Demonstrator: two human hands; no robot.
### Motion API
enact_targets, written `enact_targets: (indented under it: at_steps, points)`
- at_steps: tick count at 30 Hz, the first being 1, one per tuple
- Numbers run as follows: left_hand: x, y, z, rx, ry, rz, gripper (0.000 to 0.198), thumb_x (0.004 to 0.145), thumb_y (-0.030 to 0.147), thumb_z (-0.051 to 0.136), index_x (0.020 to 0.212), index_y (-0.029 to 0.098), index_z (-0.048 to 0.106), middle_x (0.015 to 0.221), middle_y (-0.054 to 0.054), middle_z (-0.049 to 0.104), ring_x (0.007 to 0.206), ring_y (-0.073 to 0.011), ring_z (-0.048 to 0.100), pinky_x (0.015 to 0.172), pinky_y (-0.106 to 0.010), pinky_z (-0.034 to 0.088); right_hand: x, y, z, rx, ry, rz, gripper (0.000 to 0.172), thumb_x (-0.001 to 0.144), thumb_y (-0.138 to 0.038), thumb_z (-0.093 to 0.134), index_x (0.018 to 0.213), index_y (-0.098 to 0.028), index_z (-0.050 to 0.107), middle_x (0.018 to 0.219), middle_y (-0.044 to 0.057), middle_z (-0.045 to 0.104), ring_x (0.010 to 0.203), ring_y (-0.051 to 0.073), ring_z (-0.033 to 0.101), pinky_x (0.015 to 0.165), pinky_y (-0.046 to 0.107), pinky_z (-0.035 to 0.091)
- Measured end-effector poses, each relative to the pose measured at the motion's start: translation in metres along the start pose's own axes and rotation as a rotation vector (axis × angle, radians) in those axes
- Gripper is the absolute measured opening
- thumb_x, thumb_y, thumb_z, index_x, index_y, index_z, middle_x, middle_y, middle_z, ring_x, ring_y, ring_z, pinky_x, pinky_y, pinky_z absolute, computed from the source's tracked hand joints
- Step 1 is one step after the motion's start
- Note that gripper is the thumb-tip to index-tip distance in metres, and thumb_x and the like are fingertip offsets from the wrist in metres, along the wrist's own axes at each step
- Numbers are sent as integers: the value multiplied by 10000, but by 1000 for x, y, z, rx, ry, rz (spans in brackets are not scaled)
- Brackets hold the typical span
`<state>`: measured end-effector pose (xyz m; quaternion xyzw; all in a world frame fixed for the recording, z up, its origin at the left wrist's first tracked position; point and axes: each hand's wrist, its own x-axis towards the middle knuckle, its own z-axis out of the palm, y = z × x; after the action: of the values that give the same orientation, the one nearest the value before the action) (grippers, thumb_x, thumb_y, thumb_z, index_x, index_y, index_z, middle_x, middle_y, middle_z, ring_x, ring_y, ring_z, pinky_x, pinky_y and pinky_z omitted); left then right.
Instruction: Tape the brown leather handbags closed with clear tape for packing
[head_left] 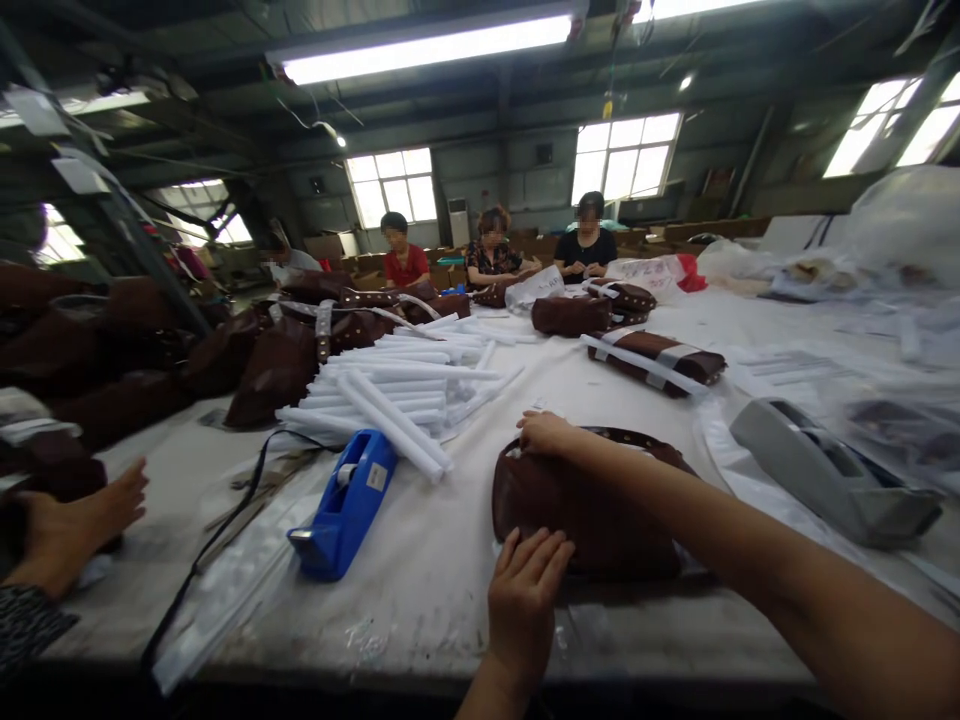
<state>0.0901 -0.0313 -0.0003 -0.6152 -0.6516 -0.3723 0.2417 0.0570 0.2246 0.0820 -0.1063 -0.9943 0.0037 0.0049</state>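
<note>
A dark brown leather handbag (615, 510) lies on its side on the table in front of me. With its fingers curled over the bag's far left corner, my right hand (551, 435) grips the edge near the strap. The studded strap (637, 437) runs along the bag's far side. On the near left part of the bag, my left hand (529, 580) rests with its fingers stretched flat against the leather. What lies under the right fingertips is hidden.
A blue tape dispenser (349, 510) stands left, a grey one (832, 475) right. White paper rolls (397, 375) are piled beyond. More brown bags (274, 370) heap up at left. A co-worker's hand (82, 525) reaches in at far left. Several people (589, 245) sit across the table.
</note>
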Motion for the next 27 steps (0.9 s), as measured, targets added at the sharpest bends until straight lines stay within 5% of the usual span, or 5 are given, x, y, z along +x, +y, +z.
enact_targets:
  at_steps: [5, 17, 22, 27]
  points:
    - [-2, -1, 4, -35, 12, -16, 370, 958, 93, 489, 1231, 274, 662, 1197, 4, 736, 1127, -165, 676, 1076, -399, 509, 16, -12, 10, -166, -101, 106, 226, 852, -106, 616, 915, -223, 800, 1149, 178, 710, 1266, 391, 511, 1092, 673, 280]
    - [-2, 1, 4, -50, 23, -44, 331, 994, 145, 459, 1211, 287, 665, 1195, 27, 735, 1118, -163, 679, 1055, -407, 521, 19, -13, 9, -93, -235, 60, 407, 860, -157, 635, 1257, -231, 681, 1310, 111, 663, 1122, 280, 670, 916, 372, 547]
    - [-5, 1, 5, -29, -2, -35, 318, 995, 169, 477, 1226, 290, 659, 1203, 20, 732, 1115, -167, 680, 1036, -403, 533, 3, -10, -11, -62, -172, -40, 280, 721, -159, 759, 976, -272, 781, 1401, 26, 608, 1246, 267, 598, 950, 310, 530]
    - [-5, 1, 3, -19, -11, -23, 338, 983, 131, 477, 1231, 273, 657, 1210, 7, 730, 1123, -165, 675, 1048, -393, 523, -26, -7, -42, -58, -46, -108, 115, 830, -170, 649, 813, -215, 753, 1466, 47, 547, 1273, 278, 571, 1025, 389, 492]
